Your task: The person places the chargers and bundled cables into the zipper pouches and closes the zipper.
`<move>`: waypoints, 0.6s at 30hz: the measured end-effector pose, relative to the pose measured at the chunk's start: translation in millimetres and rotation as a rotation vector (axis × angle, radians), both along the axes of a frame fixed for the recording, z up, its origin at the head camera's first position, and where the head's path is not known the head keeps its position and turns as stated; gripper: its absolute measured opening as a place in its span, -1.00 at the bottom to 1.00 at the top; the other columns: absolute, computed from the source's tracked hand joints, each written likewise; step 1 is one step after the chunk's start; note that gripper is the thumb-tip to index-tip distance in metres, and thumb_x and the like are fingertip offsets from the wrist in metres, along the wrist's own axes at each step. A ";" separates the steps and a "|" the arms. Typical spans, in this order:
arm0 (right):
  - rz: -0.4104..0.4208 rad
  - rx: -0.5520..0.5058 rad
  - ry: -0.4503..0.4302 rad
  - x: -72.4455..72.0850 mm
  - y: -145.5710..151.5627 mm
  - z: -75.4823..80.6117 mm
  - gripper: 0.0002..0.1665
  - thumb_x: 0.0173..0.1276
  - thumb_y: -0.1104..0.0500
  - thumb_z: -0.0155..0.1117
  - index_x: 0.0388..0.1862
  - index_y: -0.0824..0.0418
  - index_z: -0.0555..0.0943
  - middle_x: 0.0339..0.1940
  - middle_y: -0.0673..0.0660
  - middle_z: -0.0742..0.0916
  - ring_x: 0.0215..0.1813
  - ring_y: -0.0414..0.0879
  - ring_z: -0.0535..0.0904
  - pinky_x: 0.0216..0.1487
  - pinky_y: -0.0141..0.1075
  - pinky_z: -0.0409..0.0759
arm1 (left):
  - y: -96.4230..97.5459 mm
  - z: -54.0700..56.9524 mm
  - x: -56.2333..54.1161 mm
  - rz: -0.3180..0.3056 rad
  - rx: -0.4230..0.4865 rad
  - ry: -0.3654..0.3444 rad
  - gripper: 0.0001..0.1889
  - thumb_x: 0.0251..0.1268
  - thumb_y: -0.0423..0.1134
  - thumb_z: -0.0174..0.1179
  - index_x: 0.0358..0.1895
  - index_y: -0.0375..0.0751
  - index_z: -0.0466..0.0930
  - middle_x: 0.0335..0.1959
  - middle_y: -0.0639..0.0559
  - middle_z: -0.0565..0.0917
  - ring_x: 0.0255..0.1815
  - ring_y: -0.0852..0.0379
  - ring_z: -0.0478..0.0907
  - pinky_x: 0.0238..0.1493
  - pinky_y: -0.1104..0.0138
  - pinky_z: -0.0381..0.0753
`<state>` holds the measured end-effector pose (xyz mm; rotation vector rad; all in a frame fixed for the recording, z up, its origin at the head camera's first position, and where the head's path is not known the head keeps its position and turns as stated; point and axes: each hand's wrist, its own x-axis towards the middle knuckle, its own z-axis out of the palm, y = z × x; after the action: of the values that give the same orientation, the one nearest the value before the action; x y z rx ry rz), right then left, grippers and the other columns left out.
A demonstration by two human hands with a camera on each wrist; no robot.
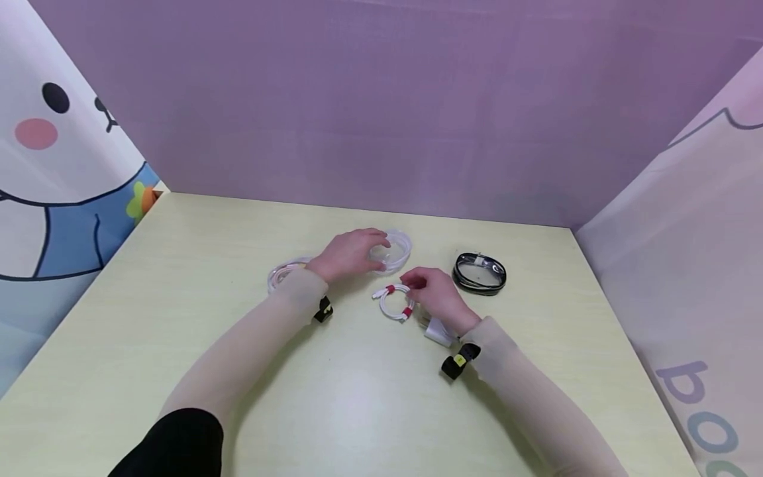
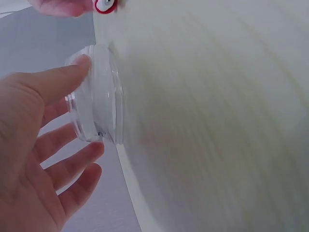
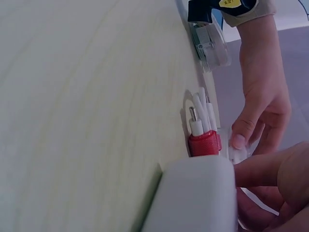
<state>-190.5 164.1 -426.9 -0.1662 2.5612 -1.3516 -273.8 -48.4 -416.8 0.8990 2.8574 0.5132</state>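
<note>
The white cable point(image 1: 383, 307) lies on the table in a small loop, bound by 2 red ties point(image 1: 408, 313), with slim metal-tipped plugs poking past a tie in the right wrist view. Just beyond the white cable, the left hand point(image 1: 352, 254) grips a clear round case point(image 2: 101, 92), thumb on its near face and fingers curved behind and below; it is see-through, with ridged edges. The right hand point(image 1: 440, 298) is at the right edge of the white cable, fingers bent; whether they pinch it or only touch it, I cannot tell. A smooth white block point(image 3: 198, 193) sits to the right of the white cable and nearer the person. A glossy black cable coil point(image 1: 479, 290) lies farther right and slightly beyond it, and a pale pink coil point(image 1: 285, 273) lies to its left.

Under the white cable spreads a pale yellow, wood-grained table point(image 1: 357, 397). Beyond it hangs a purple sheet point(image 1: 381, 112); far left is a cartoon cloth point(image 1: 71, 165), far right a pale cloth with letters point(image 1: 685, 265).

The left arm covers part of the pink coil, and the right hand part of the block. The case's contents are hard to make out. Both side cloths are cut off by the frame.
</note>
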 end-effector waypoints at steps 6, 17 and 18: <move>-0.021 0.039 0.007 -1.1 0.3 -0.6 -0.66 0.25 0.44 0.30 0.00 0.23 0.69 -0.16 0.09 0.75 -0.09 -0.04 0.62 0.04 -0.15 0.56 | -6.0 2.6 1.8 -0.016 0.051 -0.018 -0.53 0.32 0.03 0.30 0.25 -0.01 0.58 0.33 0.03 0.52 0.36 0.01 0.41 0.32 0.12 0.39; -0.040 -0.023 -0.030 -2.7 4.7 -3.3 -0.72 0.29 0.43 0.29 -0.05 0.22 0.69 -0.13 0.08 0.74 -0.07 -0.03 0.61 0.02 -0.17 0.55 | -20.4 6.9 8.4 -0.012 0.191 -0.112 -0.57 0.45 -0.02 0.19 0.30 -0.05 0.54 0.28 0.00 0.57 0.34 -0.03 0.43 0.37 0.08 0.33; -0.043 -0.026 -0.029 -2.7 5.0 -3.2 -0.73 0.29 0.42 0.30 -0.06 0.21 0.69 -0.14 0.08 0.74 -0.07 -0.03 0.61 0.02 -0.17 0.55 | -21.7 5.7 8.4 -0.017 0.193 -0.116 -0.56 0.46 -0.02 0.17 0.31 -0.05 0.53 0.28 -0.01 0.56 0.34 -0.03 0.43 0.37 0.08 0.33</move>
<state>-193.2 169.1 -430.2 -0.0958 2.5385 -1.3926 -265.3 -70.1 -411.1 0.8885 2.7280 0.8231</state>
